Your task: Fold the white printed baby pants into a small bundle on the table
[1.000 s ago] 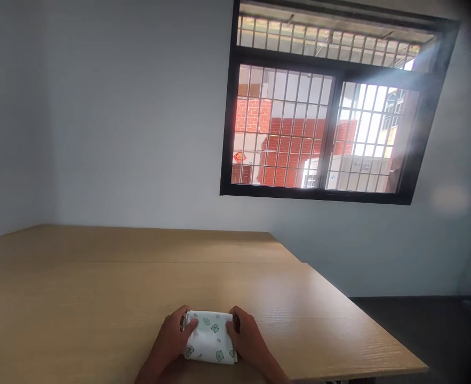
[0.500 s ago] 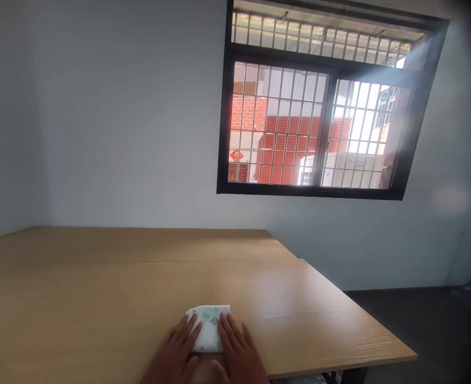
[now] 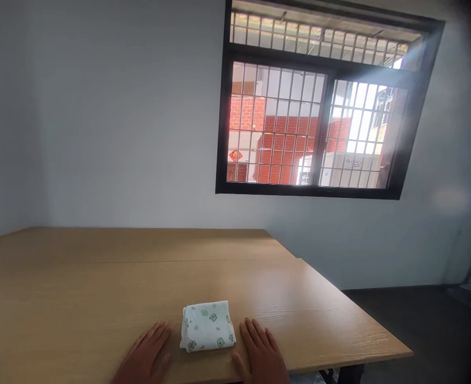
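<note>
A folded white cloth (image 3: 207, 326) with small green animal and leaf prints lies flat near the front edge of the wooden table. To its left, my left hand (image 3: 145, 352) rests on the tabletop, fingers stretched forward, a small gap from the cloth. On the other side, my right hand (image 3: 261, 349) lies palm down with its fingers extended and thumb apart, close to the cloth's right edge. Neither hand holds anything.
The light wood table (image 3: 99, 293) spreads far to the left and back, with a seam across it. Its right edge slants toward a dark floor (image 3: 395, 309). A barred, black-framed window (image 3: 219, 133) sits in the pale wall (image 3: 131, 122) behind.
Both hands have lifted off the cloth and moved apart, one to each side, down onto the table. The folded cloth now shows fully.
</note>
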Available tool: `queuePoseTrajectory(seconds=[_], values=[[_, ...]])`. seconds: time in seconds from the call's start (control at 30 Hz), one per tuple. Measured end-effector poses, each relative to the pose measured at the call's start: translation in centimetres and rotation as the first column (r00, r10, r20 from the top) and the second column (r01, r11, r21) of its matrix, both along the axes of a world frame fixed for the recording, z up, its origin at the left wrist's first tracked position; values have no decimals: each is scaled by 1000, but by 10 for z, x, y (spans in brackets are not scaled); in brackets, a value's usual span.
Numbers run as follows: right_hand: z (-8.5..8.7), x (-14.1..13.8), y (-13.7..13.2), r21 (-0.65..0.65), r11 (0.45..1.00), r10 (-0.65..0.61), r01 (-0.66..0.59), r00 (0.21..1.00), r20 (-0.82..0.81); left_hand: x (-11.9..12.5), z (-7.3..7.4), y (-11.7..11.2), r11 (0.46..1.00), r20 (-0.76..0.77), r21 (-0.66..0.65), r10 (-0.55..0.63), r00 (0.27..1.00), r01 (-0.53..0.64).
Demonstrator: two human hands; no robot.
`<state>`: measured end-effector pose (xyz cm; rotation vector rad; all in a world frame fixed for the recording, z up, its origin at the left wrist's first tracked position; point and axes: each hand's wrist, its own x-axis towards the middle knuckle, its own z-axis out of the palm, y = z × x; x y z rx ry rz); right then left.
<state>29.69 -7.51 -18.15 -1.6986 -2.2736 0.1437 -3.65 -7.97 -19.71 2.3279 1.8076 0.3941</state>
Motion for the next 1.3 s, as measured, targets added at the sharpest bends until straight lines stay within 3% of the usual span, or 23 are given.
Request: queuePoseTrajectory(seconds=[0.1, 0.17, 0.27, 0.33, 0.47, 0.6, 0.7, 0.83, 0.97, 1.13, 1.2, 1.3], values=[[0, 2, 0, -1, 1000, -5, 5, 1000, -11, -1, -6, 3, 1000, 90, 6, 16, 996, -17], [4, 1, 3, -14, 1000, -16, 15, 999, -41, 2, -8, 11, 999, 238, -1, 53, 970, -54], [15, -10, 17, -28, 998, 44, -50, 985, -165, 15, -1, 33, 997, 503, -71, 67, 862, -36], [23, -20, 32, -20, 994, 100, -108, 964, -245, 26, 8, 51, 994, 596, -106, 42, 802, 27], [30, -35, 66, -10, 992, 115, -124, 944, -308, 42, 24, 81, 984, 659, -124, -13, 752, 126], [28, -36, 88, -38, 981, 157, -188, 898, -411, 46, 31, 91, 949, 705, -125, -121, 699, 290], [28, -36, 90, -54, 954, 233, -294, 844, -483, 48, 33, 91, 917, 717, -131, -175, 674, 377], [28, -36, 81, -18, 943, 279, -333, 816, -506, 52, 36, 87, 914, 700, -124, -195, 687, 385], [34, -32, 68, 16, 936, 319, -351, 829, -459, 58, 42, 73, 929, 662, -154, -155, 734, 335], [39, -37, 57, 49, 868, 480, -494, 812, -333, 66, 46, 48, 940, 592, -222, -79, 802, 257], [31, -47, 59, 125, 859, 511, -496, 845, -158, 71, 48, 40, 952, 558, -219, -59, 828, 215], [11, -61, 68, 244, 857, 438, -454, 891, 119, 76, 57, 29, 966, 514, -200, -36, 857, 161]])
